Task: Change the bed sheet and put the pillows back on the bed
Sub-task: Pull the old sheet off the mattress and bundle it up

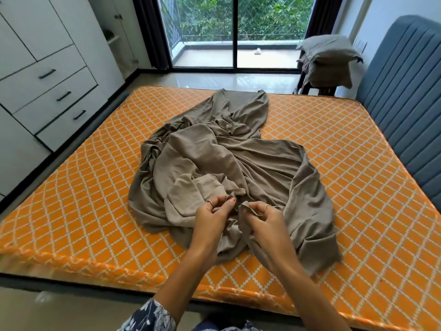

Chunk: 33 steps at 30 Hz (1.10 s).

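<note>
me: both hands pinch cloth now. my left hand [216, 212] and my right hand [260, 215] each hold a small fold of the grey-brown sheet [214, 158], which lies bunched in the middle of the bare orange mattress [358, 163].

friend: and what can go wrong?

me: i cannot tell if these folds are real corners. if i pull now, i think the twisted part behind tightens, or the sheet spreads the wrong way round.

friend: the pillows?

me: grey pillows [329, 52] wait on a stand near the window, well apart from the sheet.
</note>
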Motion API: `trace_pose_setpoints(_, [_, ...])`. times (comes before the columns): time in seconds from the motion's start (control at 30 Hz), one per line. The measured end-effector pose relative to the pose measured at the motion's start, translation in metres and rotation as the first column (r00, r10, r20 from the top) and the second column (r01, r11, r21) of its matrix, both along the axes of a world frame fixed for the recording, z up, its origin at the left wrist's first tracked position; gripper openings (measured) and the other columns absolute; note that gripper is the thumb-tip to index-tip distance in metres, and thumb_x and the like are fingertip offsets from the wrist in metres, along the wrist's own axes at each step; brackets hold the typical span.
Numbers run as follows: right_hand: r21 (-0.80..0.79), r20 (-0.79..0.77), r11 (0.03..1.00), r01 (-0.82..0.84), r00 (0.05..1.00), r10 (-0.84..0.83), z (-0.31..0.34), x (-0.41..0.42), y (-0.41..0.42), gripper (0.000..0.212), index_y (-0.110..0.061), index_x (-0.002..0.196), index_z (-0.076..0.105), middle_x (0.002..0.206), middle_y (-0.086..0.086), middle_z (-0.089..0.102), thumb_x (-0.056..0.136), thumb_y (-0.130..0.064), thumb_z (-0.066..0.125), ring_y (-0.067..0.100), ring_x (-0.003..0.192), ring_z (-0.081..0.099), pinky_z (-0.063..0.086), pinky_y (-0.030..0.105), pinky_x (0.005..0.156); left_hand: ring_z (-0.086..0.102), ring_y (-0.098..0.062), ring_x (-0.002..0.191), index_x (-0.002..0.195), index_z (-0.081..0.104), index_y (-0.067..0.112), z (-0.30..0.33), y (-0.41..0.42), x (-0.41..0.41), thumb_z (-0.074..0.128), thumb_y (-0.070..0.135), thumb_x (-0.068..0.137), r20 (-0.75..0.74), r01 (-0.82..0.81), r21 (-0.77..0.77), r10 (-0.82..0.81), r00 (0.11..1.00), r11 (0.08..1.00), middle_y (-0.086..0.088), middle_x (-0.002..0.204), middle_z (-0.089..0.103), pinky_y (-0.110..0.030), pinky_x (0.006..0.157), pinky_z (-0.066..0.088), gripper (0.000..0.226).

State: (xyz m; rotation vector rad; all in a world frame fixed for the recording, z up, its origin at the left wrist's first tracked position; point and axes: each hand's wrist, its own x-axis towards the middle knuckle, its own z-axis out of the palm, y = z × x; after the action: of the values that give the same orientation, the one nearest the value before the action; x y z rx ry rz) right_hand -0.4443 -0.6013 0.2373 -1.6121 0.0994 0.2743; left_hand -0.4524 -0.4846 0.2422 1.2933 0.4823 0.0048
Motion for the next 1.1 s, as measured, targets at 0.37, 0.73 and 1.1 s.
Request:
trace_pose_setpoints(0.37, [-0.049,0.227,0.963,0.266,0.942,-0.249,0.019,0.034,-0.010,0.024,-0.012,0.076,0.057,0.064,0.011,0.062,0.090,-0.030,0.065,0.023,0.057,0.056,0.049,0.035,0.057,0.068,-0.009,0.065,0.102,0.068,0.001,0.040,-0.008,0.017,0.054,0.000,0.094,0.066,0.188,0.103,-0.195,0.979,0.977,-0.009,0.078,0.071,-0.018,0.057,0.054,0.017])
trace_pose_setpoints(0.73, [0.164,0.223,0.958,0.236,0.937,-0.269,0.022,0.037,0.004,0.009,-0.025,0.088,0.067,0.084,0.003,0.072,0.090,-0.030,0.060,0.022,0.081,0.070,0.057,0.050,0.076,0.072,-0.025,0.090,0.108,0.063,0.005,0.058,-0.026,0.020,0.069,0.000,0.083,0.142,0.032,-0.098,-0.018,0.990,0.995,-0.013,0.096,0.074,-0.030,0.073,0.059,0.026])
trace_pose_setpoints(1.1, [0.052,0.464,0.935,0.351,0.821,-0.333,0.047,0.023,0.001,0.018,-0.018,0.078,0.067,0.067,-0.004,0.068,0.091,-0.029,0.063,0.008,0.060,0.065,0.051,0.021,0.057,0.072,-0.030,0.084,0.091,0.073,0.005,0.066,-0.035,0.013,0.068,0.015,0.087,0.244,-0.073,0.033,0.062,0.968,0.997,-0.015,0.083,0.074,-0.042,0.080,0.057,0.012])
